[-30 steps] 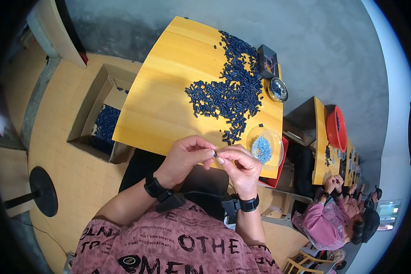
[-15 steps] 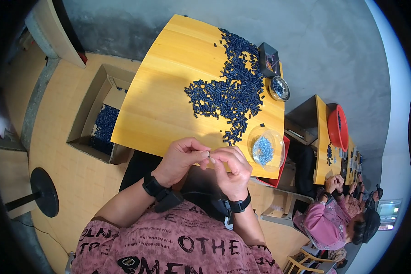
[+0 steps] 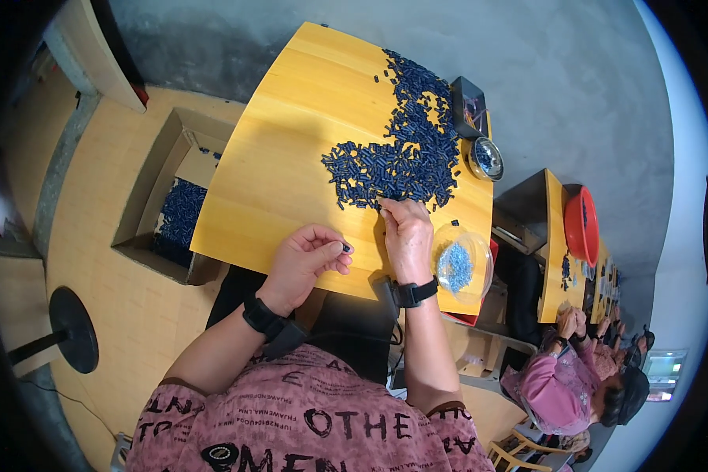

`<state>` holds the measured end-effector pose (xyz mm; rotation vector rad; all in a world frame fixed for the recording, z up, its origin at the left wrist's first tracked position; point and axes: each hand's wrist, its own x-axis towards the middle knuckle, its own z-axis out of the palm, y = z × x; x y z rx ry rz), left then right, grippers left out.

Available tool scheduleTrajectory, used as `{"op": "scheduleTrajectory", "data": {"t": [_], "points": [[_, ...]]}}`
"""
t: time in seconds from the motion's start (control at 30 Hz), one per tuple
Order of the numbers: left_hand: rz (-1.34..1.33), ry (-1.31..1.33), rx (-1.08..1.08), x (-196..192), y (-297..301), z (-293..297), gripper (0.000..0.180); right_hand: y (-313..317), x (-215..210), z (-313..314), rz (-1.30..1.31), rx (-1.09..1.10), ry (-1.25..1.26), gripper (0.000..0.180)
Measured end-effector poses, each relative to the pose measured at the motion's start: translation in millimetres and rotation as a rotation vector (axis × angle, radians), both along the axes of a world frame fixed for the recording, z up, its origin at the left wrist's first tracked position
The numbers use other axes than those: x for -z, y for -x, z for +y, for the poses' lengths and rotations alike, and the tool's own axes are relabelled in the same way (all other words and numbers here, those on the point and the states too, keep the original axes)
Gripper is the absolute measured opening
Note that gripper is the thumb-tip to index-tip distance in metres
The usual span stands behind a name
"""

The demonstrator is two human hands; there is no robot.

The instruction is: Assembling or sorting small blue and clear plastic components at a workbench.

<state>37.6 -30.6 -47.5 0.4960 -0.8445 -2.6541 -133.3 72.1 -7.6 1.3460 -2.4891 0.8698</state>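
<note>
Small dark blue cylindrical pieces lie in a big loose pile on the yellow wooden table. My left hand hovers at the table's near edge, thumb and fingers pinching one small dark cylinder. At the near side of the pile, my right hand reaches down with its fingers drawn together, touching the pieces; what sits between its fingertips is too small to make out. A clear round dish holding light blue small parts stands just right of my right hand.
By the table's right edge are a black tray and a metal bowl. An open cardboard box with more dark pieces is on the floor at left. A red basin tops another table, where a person in pink sits.
My hands have parted. The right one has moved forward to the pile's near edge, while the left has stayed near the table's edge with the small dark cylinder, turning slightly.
</note>
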Motion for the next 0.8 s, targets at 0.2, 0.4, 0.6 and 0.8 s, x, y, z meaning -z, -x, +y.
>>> {"op": "scheduleTrajectory", "data": {"t": [0.2,0.4,0.6,0.8], "points": [[0.017,-0.011,0.007,-2.4,1.9,-1.4,0.011,9.4,15.3,-1.6,0.045,-0.025,0.022,0.013],[0.035,-0.004,-0.008,-1.3,0.9,-1.1,0.01,3.6,2.0,-0.4,-0.061,0.019,-0.076,0.015],[0.013,-0.007,-0.025,-4.3,0.6,1.2,0.009,-10.3,-0.1,11.0,-0.159,0.001,0.072,0.012],[0.077,-0.003,-0.027,-16.9,-2.4,4.5,0.012,-58.1,-40.0,47.3,-0.885,0.035,0.345,0.012]]}}
